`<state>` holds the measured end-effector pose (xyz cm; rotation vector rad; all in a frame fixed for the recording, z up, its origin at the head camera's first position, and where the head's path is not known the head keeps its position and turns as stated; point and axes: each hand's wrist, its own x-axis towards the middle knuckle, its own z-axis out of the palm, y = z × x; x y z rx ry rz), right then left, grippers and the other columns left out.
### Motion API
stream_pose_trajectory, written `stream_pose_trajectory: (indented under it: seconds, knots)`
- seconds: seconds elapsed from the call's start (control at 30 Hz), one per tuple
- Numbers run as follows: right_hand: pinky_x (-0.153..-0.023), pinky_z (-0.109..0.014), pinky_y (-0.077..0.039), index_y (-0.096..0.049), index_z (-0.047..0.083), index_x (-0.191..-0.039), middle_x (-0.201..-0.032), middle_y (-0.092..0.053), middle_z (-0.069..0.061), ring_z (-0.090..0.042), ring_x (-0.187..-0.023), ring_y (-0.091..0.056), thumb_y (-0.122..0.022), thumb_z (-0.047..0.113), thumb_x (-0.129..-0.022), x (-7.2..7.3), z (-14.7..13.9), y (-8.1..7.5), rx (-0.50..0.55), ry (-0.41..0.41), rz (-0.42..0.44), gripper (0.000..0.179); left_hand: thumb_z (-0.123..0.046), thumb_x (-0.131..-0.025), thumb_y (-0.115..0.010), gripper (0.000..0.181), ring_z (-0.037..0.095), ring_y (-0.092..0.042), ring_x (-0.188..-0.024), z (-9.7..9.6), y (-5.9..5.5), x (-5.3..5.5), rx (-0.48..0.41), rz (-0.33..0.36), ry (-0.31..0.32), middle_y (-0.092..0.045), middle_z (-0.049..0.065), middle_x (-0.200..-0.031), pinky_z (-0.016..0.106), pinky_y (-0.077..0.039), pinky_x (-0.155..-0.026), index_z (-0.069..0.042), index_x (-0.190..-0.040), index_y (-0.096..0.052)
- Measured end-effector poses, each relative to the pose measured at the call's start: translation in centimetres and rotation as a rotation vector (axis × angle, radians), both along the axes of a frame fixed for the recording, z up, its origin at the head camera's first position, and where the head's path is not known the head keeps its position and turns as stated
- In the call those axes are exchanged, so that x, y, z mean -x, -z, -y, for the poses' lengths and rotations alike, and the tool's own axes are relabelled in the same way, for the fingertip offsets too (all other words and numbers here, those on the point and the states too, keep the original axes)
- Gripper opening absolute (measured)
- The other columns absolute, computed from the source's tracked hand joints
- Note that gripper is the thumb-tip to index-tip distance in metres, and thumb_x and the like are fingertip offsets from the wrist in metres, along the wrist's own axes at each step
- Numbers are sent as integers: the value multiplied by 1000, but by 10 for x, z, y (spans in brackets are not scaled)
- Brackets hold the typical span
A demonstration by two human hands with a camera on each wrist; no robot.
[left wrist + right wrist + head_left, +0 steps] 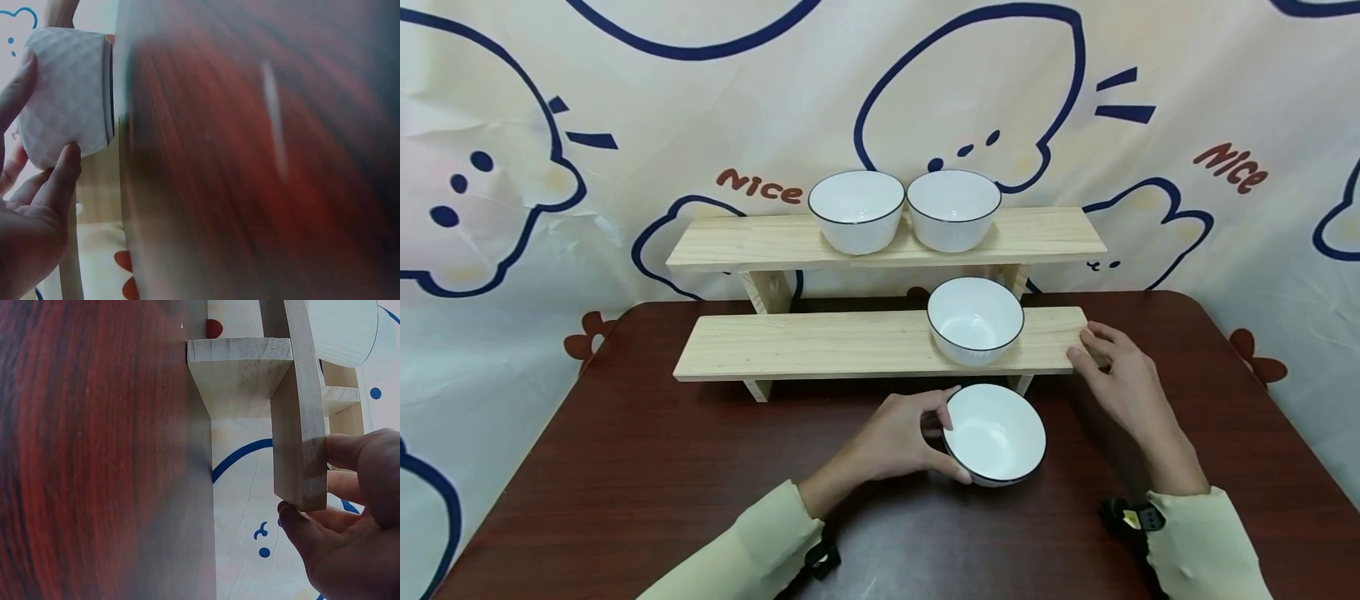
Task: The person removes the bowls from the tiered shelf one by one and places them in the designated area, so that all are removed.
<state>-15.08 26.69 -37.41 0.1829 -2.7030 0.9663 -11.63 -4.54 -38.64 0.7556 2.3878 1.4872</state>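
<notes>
A white bowl (996,433) with a dark rim is in front of the lower shelf, gripped at its left side between the thumb and fingers of my left hand (902,437). The left wrist view shows the quilted diamond pattern on that bowl's outside (69,94). My right hand (1123,379) holds the right end of the lower wooden shelf (820,343), its fingertips around the board's end (300,456) in the right wrist view. Another white bowl (976,317) stands on the lower shelf, right of its middle, just behind the held one.
Two more white bowls, a left one (856,208) and a right one (953,208), stand side by side on the upper wooden shelf (737,242). The shelves stand toward the back of a dark brown table (625,458), before a printed cloth backdrop (715,117).
</notes>
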Motion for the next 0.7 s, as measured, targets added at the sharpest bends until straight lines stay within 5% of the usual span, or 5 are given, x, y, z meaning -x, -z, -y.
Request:
stream_pose_trajectory:
  seconds: [0.37,0.7]
  knots:
    - [-88,-65,-49,-53,-17,-134,-143,-46,-36,-55,-118,-53,-59,23,-105,0,0,-1,-5,-2,-13,50,-32,-58,-101,50,1,-55,-121,-16,1,1,115,-111,49,-56,0,-145,15,-46,-94,-21,-82,-59]
    - [-88,-66,-48,-52,-18,-133,-142,-46,-37,-56,-119,-52,-59,21,-104,0,2,-1,0,-1,-20,48,-30,-61,-100,51,-2,-52,-125,-30,2,1,118,-134,130,-53,-1,-148,11,-44,-94,-18,-87,-58]
